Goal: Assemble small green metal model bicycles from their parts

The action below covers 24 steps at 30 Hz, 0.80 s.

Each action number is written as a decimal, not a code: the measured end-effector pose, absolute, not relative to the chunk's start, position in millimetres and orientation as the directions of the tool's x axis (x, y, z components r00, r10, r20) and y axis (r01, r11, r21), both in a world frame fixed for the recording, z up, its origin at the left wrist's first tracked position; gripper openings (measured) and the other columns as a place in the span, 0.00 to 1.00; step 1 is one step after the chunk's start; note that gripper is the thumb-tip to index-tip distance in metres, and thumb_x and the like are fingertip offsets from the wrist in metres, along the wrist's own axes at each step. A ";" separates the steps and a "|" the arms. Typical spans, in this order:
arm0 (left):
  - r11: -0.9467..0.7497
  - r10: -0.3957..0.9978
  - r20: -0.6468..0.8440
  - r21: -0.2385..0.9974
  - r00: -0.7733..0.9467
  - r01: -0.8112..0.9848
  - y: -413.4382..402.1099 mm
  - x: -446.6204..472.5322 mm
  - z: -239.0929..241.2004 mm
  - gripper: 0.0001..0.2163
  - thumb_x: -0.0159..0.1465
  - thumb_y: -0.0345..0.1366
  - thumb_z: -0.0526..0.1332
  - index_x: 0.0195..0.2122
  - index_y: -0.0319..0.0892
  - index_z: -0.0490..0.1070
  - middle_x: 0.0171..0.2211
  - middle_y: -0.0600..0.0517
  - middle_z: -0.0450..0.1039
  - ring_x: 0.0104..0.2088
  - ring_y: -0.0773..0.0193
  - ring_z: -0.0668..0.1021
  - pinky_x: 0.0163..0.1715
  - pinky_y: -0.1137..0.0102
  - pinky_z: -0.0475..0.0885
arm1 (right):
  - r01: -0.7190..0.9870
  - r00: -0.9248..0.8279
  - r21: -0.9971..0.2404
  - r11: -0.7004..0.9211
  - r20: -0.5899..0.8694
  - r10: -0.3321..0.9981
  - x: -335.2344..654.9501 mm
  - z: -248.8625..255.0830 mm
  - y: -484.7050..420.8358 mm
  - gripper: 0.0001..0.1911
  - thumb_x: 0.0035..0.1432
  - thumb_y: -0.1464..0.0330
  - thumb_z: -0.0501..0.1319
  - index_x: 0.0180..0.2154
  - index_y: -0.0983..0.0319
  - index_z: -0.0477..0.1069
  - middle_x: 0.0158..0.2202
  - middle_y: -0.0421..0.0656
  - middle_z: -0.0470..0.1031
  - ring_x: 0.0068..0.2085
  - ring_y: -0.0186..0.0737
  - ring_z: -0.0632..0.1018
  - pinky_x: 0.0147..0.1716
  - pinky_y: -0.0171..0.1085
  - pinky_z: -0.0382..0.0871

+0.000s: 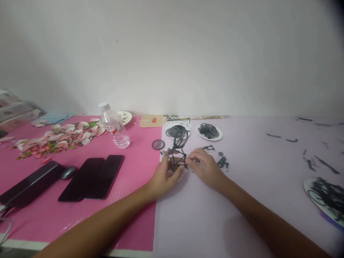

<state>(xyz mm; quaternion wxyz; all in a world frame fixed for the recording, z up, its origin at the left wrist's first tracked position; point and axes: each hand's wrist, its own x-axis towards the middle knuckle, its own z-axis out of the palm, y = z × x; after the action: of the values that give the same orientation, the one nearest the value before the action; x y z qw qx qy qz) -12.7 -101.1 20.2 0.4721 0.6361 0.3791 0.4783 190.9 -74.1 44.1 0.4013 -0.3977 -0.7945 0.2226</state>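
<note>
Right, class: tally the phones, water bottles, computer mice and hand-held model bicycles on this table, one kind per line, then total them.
Phones: 2
Water bottles: 1
Computer mice: 1
Hand-held model bicycles: 1
Total: 5

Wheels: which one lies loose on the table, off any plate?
The small wheel at the pink mat's edge, left of the bicycle model; the larger wheel stands mounted on it.

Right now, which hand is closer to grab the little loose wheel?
Probably the left hand: the loose wheel lies on the pink mat just beyond it. The right hand is across the model bicycle, and both hands grip that.
</note>
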 end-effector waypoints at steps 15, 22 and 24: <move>-0.185 0.956 0.184 0.983 0.229 -0.014 -98.0 -10.5 20.3 0.23 0.66 0.44 0.69 0.57 0.44 0.64 0.47 0.44 0.77 0.44 0.58 0.81 0.44 0.66 0.76 | 0.496 -0.283 -0.691 0.525 0.443 0.851 192.2 35.5 -70.8 0.08 0.60 0.64 0.71 0.34 0.57 0.73 0.34 0.41 0.75 0.38 0.43 0.74 0.38 0.41 0.69; -0.218 0.946 0.210 0.976 0.249 0.008 -97.6 -11.9 23.6 0.18 0.66 0.43 0.69 0.50 0.42 0.66 0.41 0.47 0.75 0.39 0.61 0.79 0.40 0.68 0.74 | 0.505 -0.215 -0.746 0.435 0.379 0.900 194.8 26.8 -69.2 0.16 0.56 0.60 0.74 0.44 0.55 0.75 0.37 0.41 0.75 0.37 0.42 0.74 0.37 0.41 0.70; -0.224 0.942 0.215 0.974 0.256 0.007 -97.4 -12.4 23.2 0.17 0.66 0.43 0.69 0.48 0.42 0.66 0.40 0.48 0.74 0.38 0.61 0.78 0.39 0.68 0.74 | 0.497 -0.204 -0.756 0.426 0.376 0.904 195.1 25.8 -68.6 0.19 0.55 0.59 0.74 0.47 0.56 0.75 0.38 0.42 0.76 0.37 0.42 0.74 0.36 0.40 0.71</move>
<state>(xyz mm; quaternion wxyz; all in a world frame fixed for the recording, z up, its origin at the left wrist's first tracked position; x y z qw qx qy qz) -12.4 -97.4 23.2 0.4918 0.6215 0.3820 0.4753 195.1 -68.6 25.8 0.4141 -0.4761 -0.7359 0.2456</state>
